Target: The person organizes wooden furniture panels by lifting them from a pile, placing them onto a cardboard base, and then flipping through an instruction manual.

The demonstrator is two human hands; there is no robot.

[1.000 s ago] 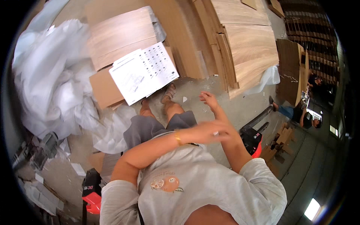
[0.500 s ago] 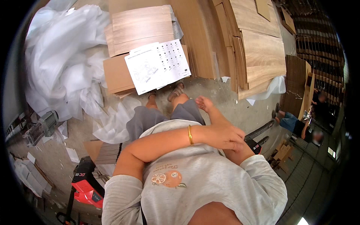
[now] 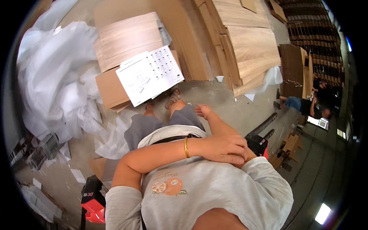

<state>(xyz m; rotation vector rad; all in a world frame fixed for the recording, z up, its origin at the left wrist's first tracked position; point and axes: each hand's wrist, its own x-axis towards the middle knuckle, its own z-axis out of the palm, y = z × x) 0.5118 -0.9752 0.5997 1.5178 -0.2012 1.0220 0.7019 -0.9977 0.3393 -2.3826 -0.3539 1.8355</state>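
Note:
My left arm, with a gold bracelet [image 3: 186, 148] at the wrist, lies across my waist. My left hand [image 3: 226, 148] rests on my right forearm [image 3: 221, 125] near the elbow, fingers bent round it. Beyond it, my right hand [image 3: 202, 110] is held out beside my thigh, empty, its fingers apart. Nearest ahead of it are printed assembly sheets [image 3: 151, 74], white with line drawings, lying on brown cardboard [image 3: 111, 90] and a stack of wood-grain panels [image 3: 130, 38].
Crumpled white foam wrap [image 3: 57, 84] covers the left floor. More wood-grain panels [image 3: 253, 50] are stacked at right. Red-and-black pallet-truck parts [image 3: 94, 199] flank me, with dark forks [image 3: 262, 124] at right. A grey motor [image 3: 44, 149] lies left. Another person [image 3: 303, 105] is far right.
The panels, sheets and foam have shifted left in view. My right hand has turned slightly, its fingers now reaching further left. My left hand stays on the right forearm.

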